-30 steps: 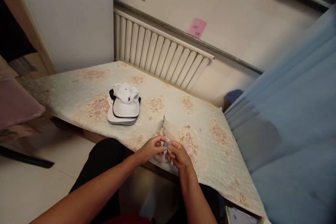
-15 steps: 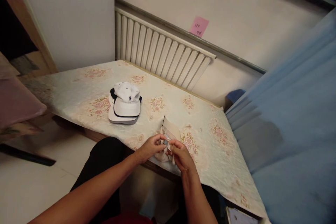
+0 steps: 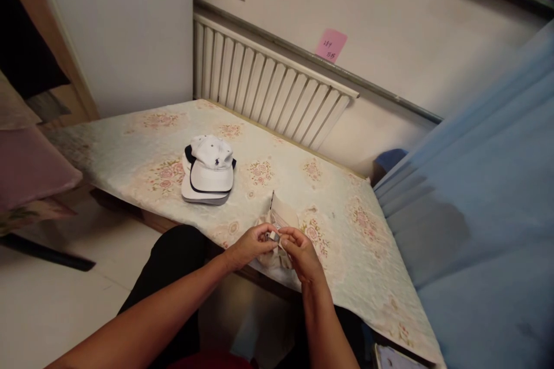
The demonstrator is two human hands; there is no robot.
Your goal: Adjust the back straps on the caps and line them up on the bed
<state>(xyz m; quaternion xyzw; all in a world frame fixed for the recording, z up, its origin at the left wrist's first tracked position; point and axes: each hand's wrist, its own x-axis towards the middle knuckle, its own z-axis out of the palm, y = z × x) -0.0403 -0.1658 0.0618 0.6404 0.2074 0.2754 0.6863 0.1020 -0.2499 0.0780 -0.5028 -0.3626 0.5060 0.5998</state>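
A beige cap [image 3: 283, 220] lies near the front edge of the floral-covered table [image 3: 130, 144], its brim standing up. My left hand [image 3: 250, 244] and my right hand [image 3: 300, 253] meet over its back part, fingers pinched on the cap's strap and a small grey buckle [image 3: 273, 236]. Farther back on the left sits a stack of white caps with dark trim [image 3: 208, 170], untouched.
A white radiator [image 3: 268, 83] runs along the wall behind the table, with a pink sticky note [image 3: 331, 45] above it. Blue fabric [image 3: 485, 202] fills the right side. A pink cushion [image 3: 30, 167] sits at the left. My dark-clothed lap [image 3: 173, 265] is below the table edge.
Both hands stay pinched on the beige cap's strap with small finger shifts; the view has drifted slightly.
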